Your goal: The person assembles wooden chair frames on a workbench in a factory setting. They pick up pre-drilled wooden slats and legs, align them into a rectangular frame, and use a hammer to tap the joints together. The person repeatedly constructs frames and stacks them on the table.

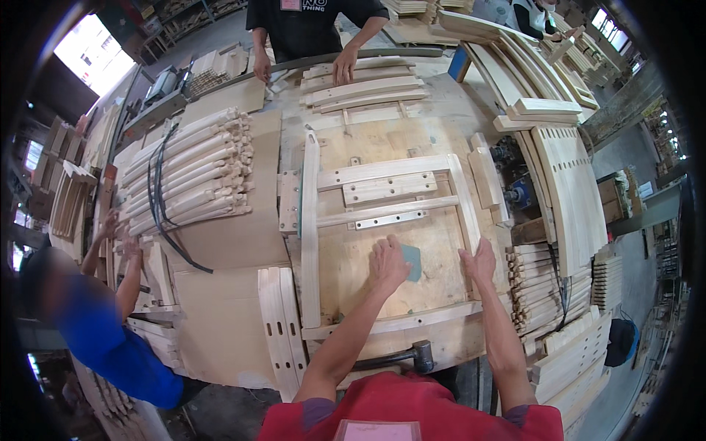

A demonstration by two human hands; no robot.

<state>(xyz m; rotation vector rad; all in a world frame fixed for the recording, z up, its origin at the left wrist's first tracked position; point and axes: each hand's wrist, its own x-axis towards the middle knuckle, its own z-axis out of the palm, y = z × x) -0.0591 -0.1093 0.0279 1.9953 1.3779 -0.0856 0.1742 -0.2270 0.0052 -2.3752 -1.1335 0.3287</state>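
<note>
A light wooden frame (387, 170) of rails and posts lies on a plywood board (346, 272) before me. My right hand (479, 263) is closed round its right post (463, 198), near the lower corner. My left hand (390, 266) is over the board inside the frame, with fingers bent and close together. From beneath its right side shows a flat green sheet (413, 263), which it seems to grip; the covered edge is hidden. Drilled wooden blocks (390, 188) are fixed on the board between the rails. A black-headed hammer (422, 357) lies at the near edge.
Strapped turned spindles (187, 169) lie on cardboard at left, beside slotted slats (279, 323). More wooden parts (548, 287) are stacked at right. A co-worker in black (309, 37) touches curved slats (364, 84) across the table; another in blue (121, 338) works at left.
</note>
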